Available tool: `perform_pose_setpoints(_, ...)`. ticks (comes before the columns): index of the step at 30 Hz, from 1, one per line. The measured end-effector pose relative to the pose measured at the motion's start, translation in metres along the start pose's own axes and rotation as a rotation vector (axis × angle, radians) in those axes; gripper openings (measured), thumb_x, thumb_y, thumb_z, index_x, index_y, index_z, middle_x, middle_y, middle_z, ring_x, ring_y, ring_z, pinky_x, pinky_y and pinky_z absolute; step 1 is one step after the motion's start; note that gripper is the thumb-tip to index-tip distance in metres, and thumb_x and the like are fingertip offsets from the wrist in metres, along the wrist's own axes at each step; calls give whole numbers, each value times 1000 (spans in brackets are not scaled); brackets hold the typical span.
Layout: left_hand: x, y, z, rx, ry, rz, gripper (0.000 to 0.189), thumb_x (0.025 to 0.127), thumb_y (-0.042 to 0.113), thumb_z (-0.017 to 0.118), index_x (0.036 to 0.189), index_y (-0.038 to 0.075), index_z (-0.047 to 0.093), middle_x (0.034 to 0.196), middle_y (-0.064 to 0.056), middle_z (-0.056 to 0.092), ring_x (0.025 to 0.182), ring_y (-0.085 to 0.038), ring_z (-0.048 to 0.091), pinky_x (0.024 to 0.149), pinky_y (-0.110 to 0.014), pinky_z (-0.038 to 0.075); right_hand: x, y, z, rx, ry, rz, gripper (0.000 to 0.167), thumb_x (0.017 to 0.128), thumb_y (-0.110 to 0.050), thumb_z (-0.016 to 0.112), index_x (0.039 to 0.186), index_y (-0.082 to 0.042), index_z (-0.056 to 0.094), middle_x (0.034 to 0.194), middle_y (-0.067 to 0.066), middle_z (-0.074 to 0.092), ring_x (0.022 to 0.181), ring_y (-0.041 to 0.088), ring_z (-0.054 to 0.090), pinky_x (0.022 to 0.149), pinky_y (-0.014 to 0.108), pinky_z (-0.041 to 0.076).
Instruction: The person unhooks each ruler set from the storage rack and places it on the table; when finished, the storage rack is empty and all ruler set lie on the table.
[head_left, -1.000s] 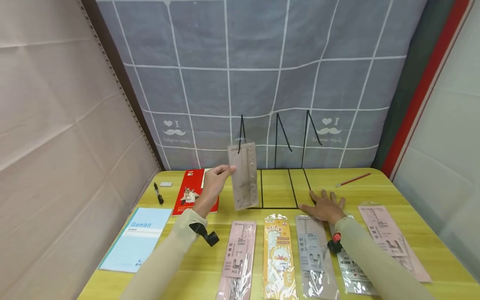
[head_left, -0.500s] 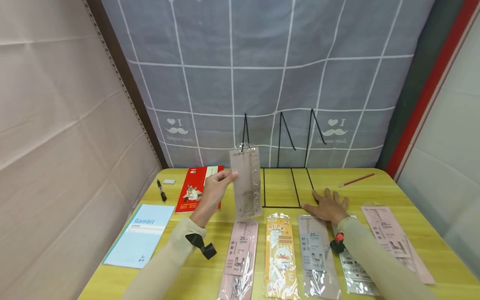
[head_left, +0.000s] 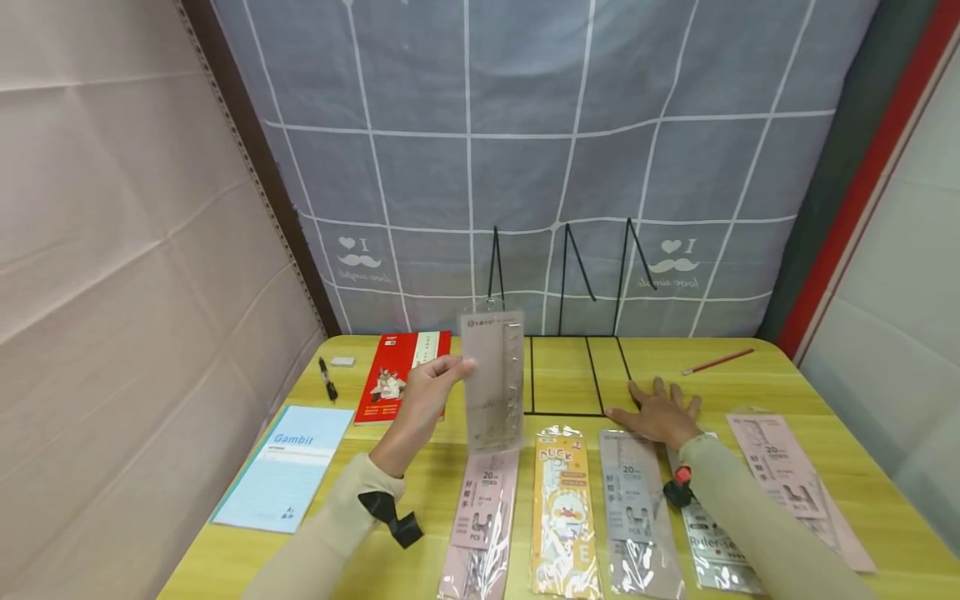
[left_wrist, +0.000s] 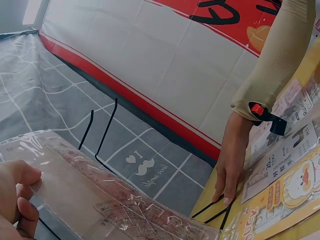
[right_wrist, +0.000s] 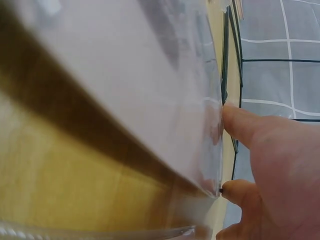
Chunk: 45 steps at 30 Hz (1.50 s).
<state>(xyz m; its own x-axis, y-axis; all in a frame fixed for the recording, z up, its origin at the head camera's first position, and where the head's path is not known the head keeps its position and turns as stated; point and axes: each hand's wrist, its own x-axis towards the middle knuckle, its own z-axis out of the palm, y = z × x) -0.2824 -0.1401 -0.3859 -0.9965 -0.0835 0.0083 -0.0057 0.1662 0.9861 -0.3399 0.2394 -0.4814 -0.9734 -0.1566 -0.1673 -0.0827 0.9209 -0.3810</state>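
Observation:
A clear-bagged ruler set with a pale pink card [head_left: 489, 379] is held upright above the table's middle. My left hand [head_left: 429, 393] pinches its left edge between thumb and fingers. In the left wrist view the transparent rulers and a protractor [left_wrist: 127, 220] show through the bag. The bag's top overlaps the foot of the left prong of a black wire rack [head_left: 564, 414]. My right hand [head_left: 662, 414], fingers spread, rests at the rack's front right corner. Just below that hand lies a grey ruler packet [head_left: 628, 483].
Along the front lie a pink ruler packet [head_left: 480, 508], a yellow duck packet [head_left: 566, 517], a silver packet [head_left: 712, 546] and another pink packet [head_left: 787, 475]. At left are a blue notebook [head_left: 285, 471], red book [head_left: 386, 387], pen [head_left: 327, 380] and eraser [head_left: 342, 362]. A pencil [head_left: 717, 361] lies at right.
My left hand has brought the ruler set down and toward me, away from the left prong's tip. My right hand has stayed at the rack's corner. The head view has shifted slightly.

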Motion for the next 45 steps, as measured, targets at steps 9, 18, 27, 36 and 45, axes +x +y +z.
perform_pose_setpoints(9, -16, -13, -38, -18, 8, -35, 32, 93, 37, 77, 103, 7, 77, 123, -8, 71, 131, -25, 53, 118, -56, 36, 2, 1, 3, 8, -2, -2, 98, 97, -71, 50, 163, -3, 24, 163, 44, 0, 148, 69, -4, 109, 86, -12)
perform_pose_setpoints(18, -48, -32, -89, 108, -9, -186, 37, 98, 34, 70, 117, 3, 75, 142, -15, 61, 146, -33, 41, 123, -63, 25, 3, 1, 1, 10, -6, 2, 98, 98, -70, 50, 163, -2, 23, 163, 44, -1, 148, 70, -5, 109, 86, -13)
perform_pose_setpoints(27, -65, -60, -116, 160, -62, -255, 39, 99, 36, 68, 117, 2, 75, 142, -15, 62, 151, -37, 36, 122, -68, 19, -2, -1, -4, 22, -16, 4, 99, 97, -71, 51, 163, -2, 24, 163, 45, -2, 147, 71, -5, 108, 87, -12)
perform_pose_setpoints(36, -61, -101, -115, 408, -45, -150, 25, 88, 38, 81, 95, 14, 81, 106, 0, 77, 99, -15, 62, 83, -32, 48, 0, 0, -2, 19, -31, 14, 100, 97, -71, 51, 163, -2, 23, 163, 44, -3, 147, 71, -6, 108, 87, -11)
perform_pose_setpoints(45, -51, -132, -118, 587, -52, 19, 18, 82, 42, 85, 86, 26, 78, 96, 7, 75, 93, -14, 58, 80, -31, 47, 0, 1, -2, 27, -36, 2, 101, 96, -73, 50, 163, -3, 23, 163, 44, -3, 147, 71, -7, 107, 87, -12)
